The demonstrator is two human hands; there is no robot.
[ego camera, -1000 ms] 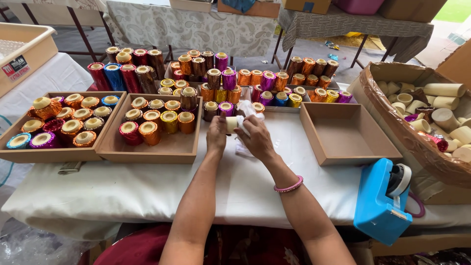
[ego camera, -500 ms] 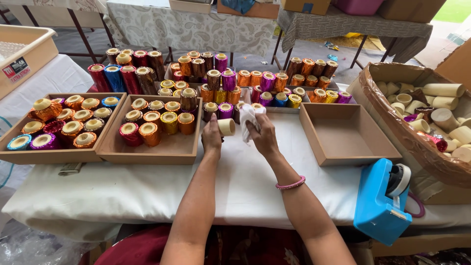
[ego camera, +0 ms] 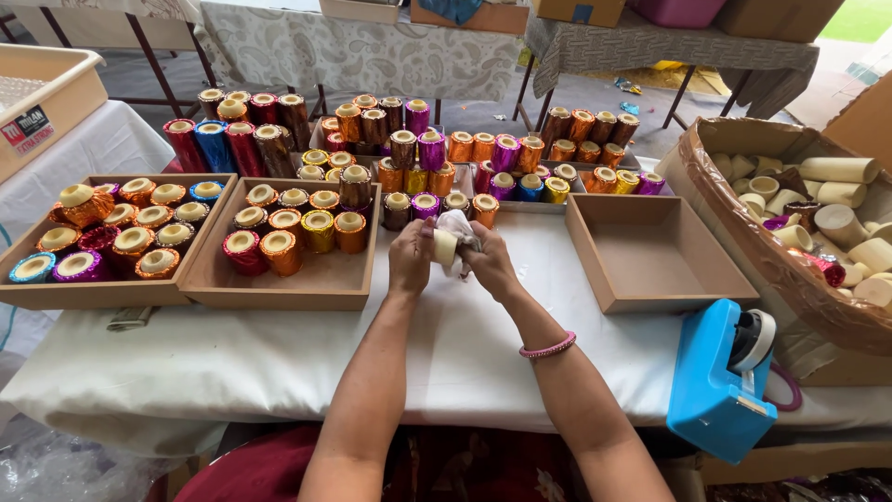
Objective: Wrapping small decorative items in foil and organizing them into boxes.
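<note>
My left hand [ego camera: 410,261] and my right hand [ego camera: 490,263] meet over the white tablecloth [ego camera: 279,353], in front of the rows of foil-wrapped spools. Between them I hold a plain cream cardboard spool [ego camera: 446,246], its round end facing me. A crumpled piece of silvery-white foil [ego camera: 459,229] lies against the spool under my right fingers. A pink bangle [ego camera: 547,349] circles my right wrist.
Two brown trays [ego camera: 307,284] at left hold shiny coloured spools; more stand in rows behind [ego camera: 418,149]. An empty brown tray [ego camera: 650,256] sits at right, a blue tape dispenser [ego camera: 720,381] near the front edge, and a lined box of bare cream spools [ego camera: 827,214] at far right.
My hands have drawn slightly closer together and toward me with the spool. The foil has gone from held up loose to pressed against the spool.
</note>
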